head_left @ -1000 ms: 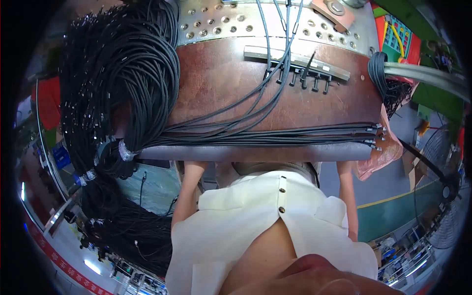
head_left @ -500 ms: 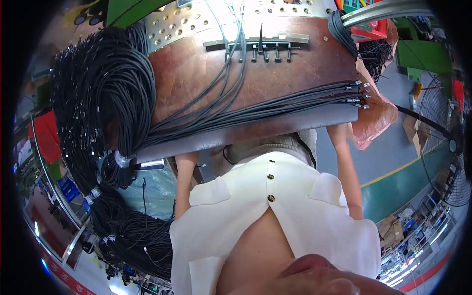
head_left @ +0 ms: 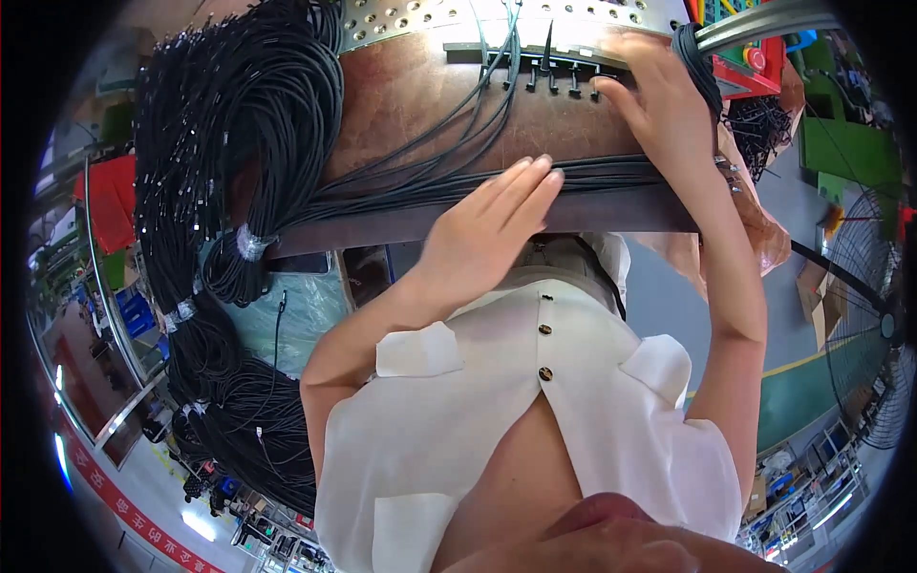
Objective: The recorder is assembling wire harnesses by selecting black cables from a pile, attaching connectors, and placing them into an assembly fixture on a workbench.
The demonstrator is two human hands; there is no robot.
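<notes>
My left hand (head_left: 495,222) hovers at the near edge of the brown work board (head_left: 392,95), fingers stretched out beside a row of black cables (head_left: 611,176). Nothing shows in its grip. At the right end of a narrow metal bar (head_left: 465,54) with several small black pegs (head_left: 574,84) is my right hand (head_left: 659,110). Its thumb stands apart from the fingers, whose tips are blurred. My right forearm covers part of the cables' right ends. A few cables rise from the row across the bar.
A thick bundle of black cables (head_left: 287,134) hangs over the board's left side, tied with clear wrap (head_left: 251,243). At right are a paper-lined container of black parts (head_left: 759,124), a red box (head_left: 745,81) and a fan (head_left: 884,325). Perforated metal (head_left: 401,19) lies behind the board.
Both hands have come up from beneath the board's near edge. The left is now over the cables, the right by the metal bar. The view has shifted slightly.
</notes>
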